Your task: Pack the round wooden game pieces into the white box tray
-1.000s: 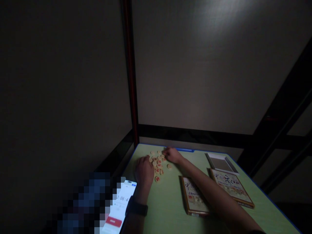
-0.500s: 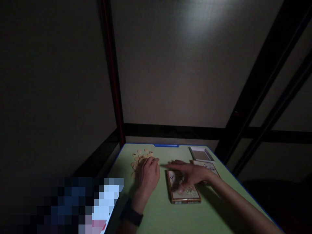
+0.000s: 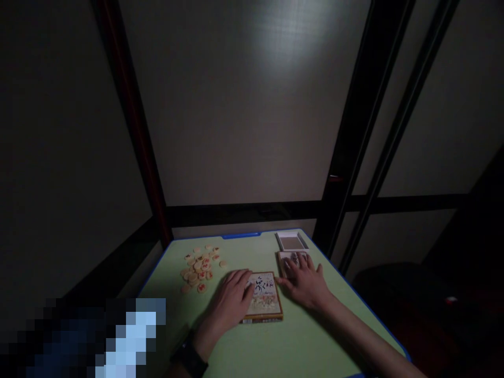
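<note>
My left hand [image 3: 232, 298] lies along the left edge of a flat box [image 3: 264, 299] printed with dark writing and a small picture. Its fingers are stretched out, and the thumb rests near the box's top face. Behind that box and to its right, my right hand [image 3: 305, 281] is spread over a second flat printed box or lid [image 3: 284, 262], covering much of it. To the left of my left hand lies a loose heap of round Chinese chess pieces [image 3: 202, 274], some showing red characters and a few dark ones.
A shallow open tray [image 3: 292, 249] with pale walls sits at the far right corner of the green table [image 3: 244, 349], which has a blue rim. Walls stand close behind and to the left. A pixelated patch [image 3: 129, 336] hides the lower left.
My left hand has moved from the chess pieces to the nearer box. My right hand has left that box and now rests on the second one. The view has turned right.
</note>
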The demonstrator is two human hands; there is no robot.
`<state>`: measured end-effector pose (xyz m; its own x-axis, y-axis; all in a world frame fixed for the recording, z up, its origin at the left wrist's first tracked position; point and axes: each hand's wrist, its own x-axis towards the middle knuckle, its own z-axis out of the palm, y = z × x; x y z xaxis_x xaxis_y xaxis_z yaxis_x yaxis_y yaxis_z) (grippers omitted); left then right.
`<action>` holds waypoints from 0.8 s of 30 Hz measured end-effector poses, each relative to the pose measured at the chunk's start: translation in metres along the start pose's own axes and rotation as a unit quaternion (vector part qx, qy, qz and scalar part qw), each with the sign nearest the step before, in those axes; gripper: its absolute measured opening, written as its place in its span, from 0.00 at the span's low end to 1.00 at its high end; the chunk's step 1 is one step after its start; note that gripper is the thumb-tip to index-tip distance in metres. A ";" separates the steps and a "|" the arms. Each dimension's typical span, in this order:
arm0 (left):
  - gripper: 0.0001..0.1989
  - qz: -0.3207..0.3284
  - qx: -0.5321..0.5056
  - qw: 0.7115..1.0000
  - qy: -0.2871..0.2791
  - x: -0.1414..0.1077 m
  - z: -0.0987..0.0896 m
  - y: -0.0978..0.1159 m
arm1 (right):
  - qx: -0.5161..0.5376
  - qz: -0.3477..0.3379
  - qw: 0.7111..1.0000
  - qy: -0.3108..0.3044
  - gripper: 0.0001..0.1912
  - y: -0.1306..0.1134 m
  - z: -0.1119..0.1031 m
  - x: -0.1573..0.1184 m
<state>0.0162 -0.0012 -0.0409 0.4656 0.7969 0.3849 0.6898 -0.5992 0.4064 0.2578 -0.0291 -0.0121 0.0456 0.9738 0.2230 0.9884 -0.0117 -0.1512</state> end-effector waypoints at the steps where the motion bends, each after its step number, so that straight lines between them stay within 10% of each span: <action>1: 0.19 -0.001 0.001 1.000 -0.003 0.000 -0.001 0.001 | -0.003 0.003 1.000 -0.008 0.35 0.004 0.002 0.001; 11: 0.18 -0.021 0.024 0.999 -0.002 -0.001 -0.003 0.006 | 0.075 -0.126 0.989 0.008 0.27 0.033 -0.004 0.012; 18: 0.20 -0.058 0.001 0.998 -0.003 0.002 -0.005 0.003 | 0.041 -0.006 0.996 0.076 0.28 0.064 0.007 0.034; 24: 0.22 -0.087 -0.010 0.996 0.011 0.005 -0.011 -0.001 | 0.022 -0.044 0.996 0.080 0.34 0.055 0.003 0.032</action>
<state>0.0121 0.0028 -0.0302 0.3276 0.8870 0.3255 0.7473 -0.4541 0.4851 0.3130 0.0019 -0.0164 -0.0144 0.9216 0.3880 0.9826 0.0849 -0.1651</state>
